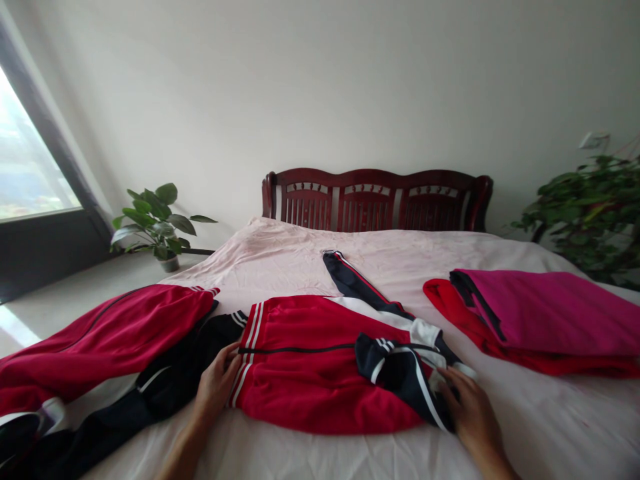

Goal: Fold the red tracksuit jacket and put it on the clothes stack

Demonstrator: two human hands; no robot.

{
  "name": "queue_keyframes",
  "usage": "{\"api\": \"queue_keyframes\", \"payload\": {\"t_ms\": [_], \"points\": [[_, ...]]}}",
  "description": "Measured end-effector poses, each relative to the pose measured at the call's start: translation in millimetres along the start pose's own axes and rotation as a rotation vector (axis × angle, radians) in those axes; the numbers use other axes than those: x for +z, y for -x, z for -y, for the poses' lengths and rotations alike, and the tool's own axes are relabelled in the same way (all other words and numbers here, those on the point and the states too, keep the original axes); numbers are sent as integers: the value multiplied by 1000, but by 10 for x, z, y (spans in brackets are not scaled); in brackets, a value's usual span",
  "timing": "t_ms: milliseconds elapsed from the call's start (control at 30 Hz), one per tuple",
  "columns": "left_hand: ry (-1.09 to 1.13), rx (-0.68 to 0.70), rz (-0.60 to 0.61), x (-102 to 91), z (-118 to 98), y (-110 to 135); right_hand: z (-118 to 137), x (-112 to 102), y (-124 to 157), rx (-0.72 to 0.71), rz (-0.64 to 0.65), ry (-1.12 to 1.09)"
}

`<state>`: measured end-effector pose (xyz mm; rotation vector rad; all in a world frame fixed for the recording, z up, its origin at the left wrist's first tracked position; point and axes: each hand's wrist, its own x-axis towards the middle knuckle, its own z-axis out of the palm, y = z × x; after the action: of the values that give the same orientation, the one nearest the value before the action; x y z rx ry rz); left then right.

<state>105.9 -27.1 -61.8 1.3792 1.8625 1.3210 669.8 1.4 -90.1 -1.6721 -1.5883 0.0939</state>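
While flat, jacket between both hands

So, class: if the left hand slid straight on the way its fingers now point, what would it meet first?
The left hand points up and right, its fingertips already at the striped hem of the red jacket. Going on, it would likely press straight into that jacket; nothing else appears to lie between, though depth is hard to judge.

The bottom edge is cutting off both forearms, the left edge is clipping the dark garment, and the right plant is blurring out.
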Motion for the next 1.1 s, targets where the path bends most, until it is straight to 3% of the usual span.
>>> {"api": "queue_keyframes", "payload": {"t_ms": [267, 667, 967, 1100], "points": [[43, -9, 28, 4, 39, -4, -74, 2, -40, 41, -9, -55], [44, -21, 51, 6, 65, -22, 50, -72, -39, 77, -12, -88], [37, -37, 53, 0, 90, -39, 176, -209, 22, 331, -106, -178], [5, -35, 45, -15, 117, -55, 194, -201, 44, 345, -155, -224]]}}
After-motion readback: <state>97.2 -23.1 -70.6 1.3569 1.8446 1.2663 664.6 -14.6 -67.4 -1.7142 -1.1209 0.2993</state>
